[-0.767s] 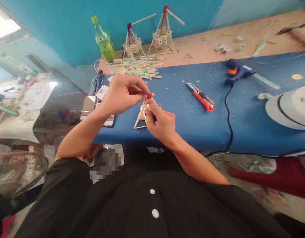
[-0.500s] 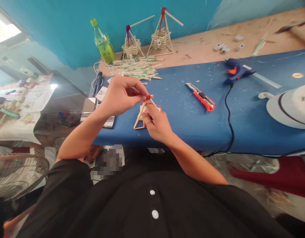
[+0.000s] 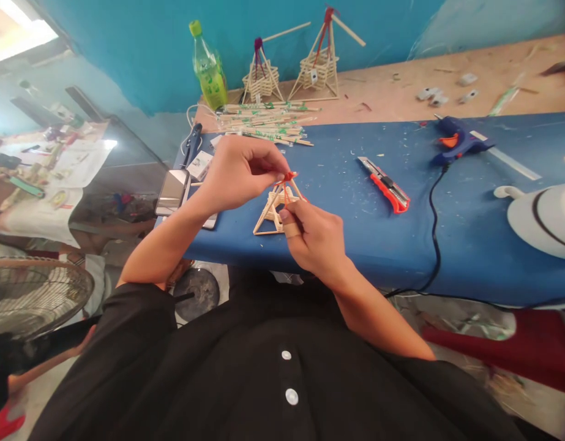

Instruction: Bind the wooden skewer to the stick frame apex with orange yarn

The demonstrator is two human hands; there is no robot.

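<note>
A small pyramid frame of wooden sticks [image 3: 262, 215] stands near the front edge of the blue-covered table, with red yarn [image 3: 289, 176] wrapped about its peak. My left hand [image 3: 245, 174] is closed in a pinch on that yarn at the peak. Lower, in front of the frame's right side, my right hand [image 3: 316, 236] is closed, thumb against finger. A strand of the yarn runs down from the peak to its fingertips. The right hand hides part of the frame's base, and a tan band wraps one of its digits.
Behind lie wrapped chopsticks [image 3: 268, 122], two finished-looking stick pyramids [image 3: 261, 79] and a green bottle [image 3: 209, 73]. To the right are a utility knife [image 3: 385, 187], a glue gun [image 3: 461, 141] with its cord, and a white mug [image 3: 546, 217]. A phone [image 3: 172, 190] lies left.
My right hand has moved from the frame's peak down and to the right, uncovering the sticks and a red strand. My left hand keeps its pinch at the peak. The view has shifted slightly.
</note>
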